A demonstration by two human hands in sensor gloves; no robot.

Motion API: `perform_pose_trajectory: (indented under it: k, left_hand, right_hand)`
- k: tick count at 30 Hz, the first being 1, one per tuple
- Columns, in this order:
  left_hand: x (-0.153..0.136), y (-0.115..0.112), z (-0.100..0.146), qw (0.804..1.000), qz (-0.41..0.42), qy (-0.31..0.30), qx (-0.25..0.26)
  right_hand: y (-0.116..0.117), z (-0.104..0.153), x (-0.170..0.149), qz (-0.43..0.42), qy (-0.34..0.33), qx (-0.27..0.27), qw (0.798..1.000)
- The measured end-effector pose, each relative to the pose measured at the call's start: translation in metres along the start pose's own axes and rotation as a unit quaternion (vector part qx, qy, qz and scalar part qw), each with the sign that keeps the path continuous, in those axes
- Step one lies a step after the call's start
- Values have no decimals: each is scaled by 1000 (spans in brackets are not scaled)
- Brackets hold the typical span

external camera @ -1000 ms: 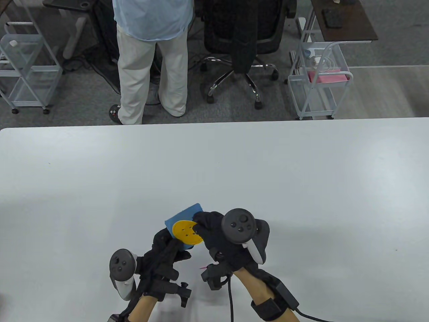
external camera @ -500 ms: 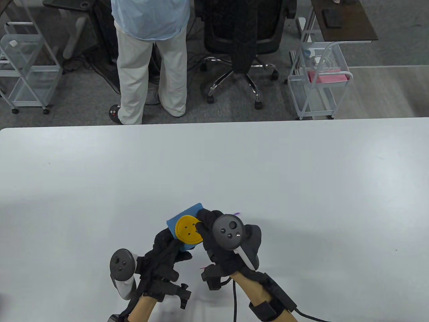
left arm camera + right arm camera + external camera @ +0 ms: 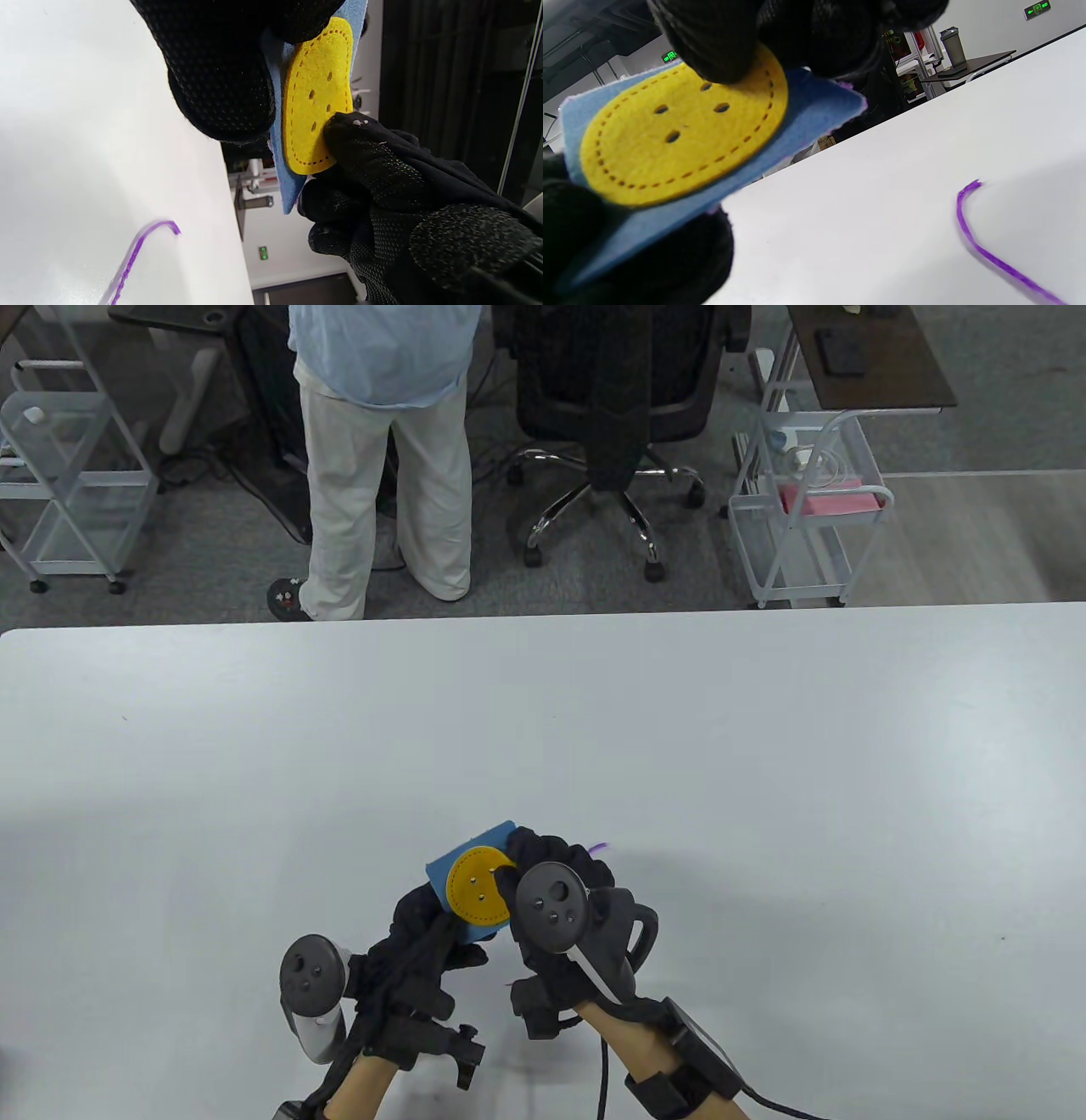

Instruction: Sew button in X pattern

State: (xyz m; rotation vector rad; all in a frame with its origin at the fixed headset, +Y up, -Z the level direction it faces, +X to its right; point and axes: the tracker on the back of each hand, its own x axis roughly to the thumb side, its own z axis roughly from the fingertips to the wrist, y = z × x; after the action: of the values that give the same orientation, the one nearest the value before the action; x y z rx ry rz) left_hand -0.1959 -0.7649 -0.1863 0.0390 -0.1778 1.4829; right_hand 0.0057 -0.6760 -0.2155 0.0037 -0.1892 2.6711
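A round yellow felt button (image 3: 475,886) with four holes lies against a blue felt square (image 3: 479,838). Both hands hold the pair just above the table. My left hand (image 3: 434,918) grips the felt's near left edge; its fingers (image 3: 220,76) show beside the button (image 3: 305,144) and felt (image 3: 288,190). My right hand (image 3: 512,875) pinches the button's right edge, thumb (image 3: 712,38) on the yellow button (image 3: 670,161), other fingers behind the blue felt (image 3: 814,110). No thread runs through the holes. A purple thread (image 3: 980,250) lies on the table; it also shows in the left wrist view (image 3: 135,250).
The white table (image 3: 764,780) stretches out around the hands. A bit of the purple thread (image 3: 599,846) pokes out beyond my right hand. Past the far edge stand a person (image 3: 382,458), an office chair (image 3: 611,407) and wire carts (image 3: 806,517).
My right hand has rolled and shifted left over the button, its tracker now nearer the felt. A purple thread end has come into sight beyond the right hand. The left hand has barely moved.
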Motion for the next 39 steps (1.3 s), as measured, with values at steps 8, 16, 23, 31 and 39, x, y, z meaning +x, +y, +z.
perform_pose_trajectory:
  k: [8, 16, 23, 31, 39]
  left_hand:
    - [0, 0, 0, 1000, -1, -3, 0]
    - [2, 2, 0, 1000, 1, -9, -5]
    - [3, 7, -1, 999, 25, -31, -21]
    - [0, 10, -3, 998, 40, -17, -33]
    - [1, 13, -2, 1000, -4, -9, -5]
  right_hand:
    - [4, -4, -9, -6, 16, 17, 1000]
    - [11, -20, -36, -241, 21, 115, 963]
    - [12, -26, -49, -309, 23, 141, 940]
    - [15, -26, -48, -332, 1, 160, 930]
    - [18, -25, -45, -330, -17, 170, 929]
